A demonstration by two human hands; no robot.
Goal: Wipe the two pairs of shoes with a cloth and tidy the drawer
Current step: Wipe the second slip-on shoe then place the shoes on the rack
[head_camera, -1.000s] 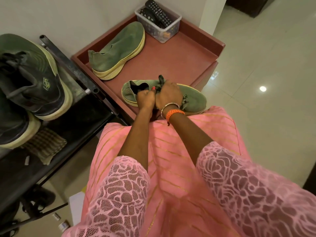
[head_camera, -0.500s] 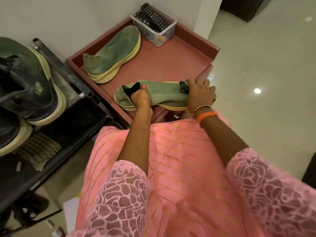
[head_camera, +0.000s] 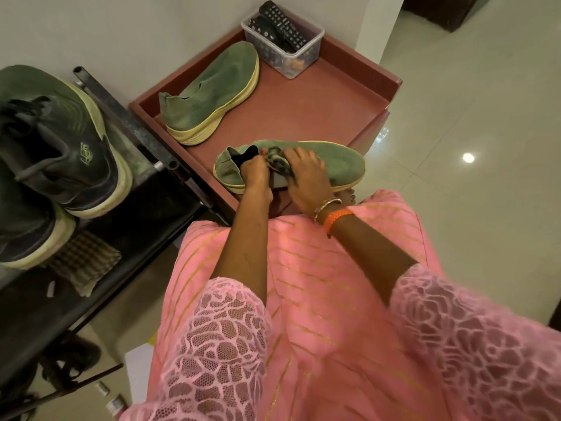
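A black rack [head_camera: 127, 226] is seen at the left, with two dark sneakers [head_camera: 57, 153] and a folded checked cloth [head_camera: 85, 262] on it. The red drawer [head_camera: 349, 95] lies at centre; a clear box [head_camera: 291, 59] of remote controls [head_camera: 282, 21] stands in its far corner. One green shoe [head_camera: 212, 89] rests at the far left of the drawer. The second green shoe [head_camera: 340, 161] is at the near edge, its collar gripped by the left hand [head_camera: 255, 174]. A crumpled cloth [head_camera: 277, 159] is pressed onto it under the curled right hand [head_camera: 306, 177].
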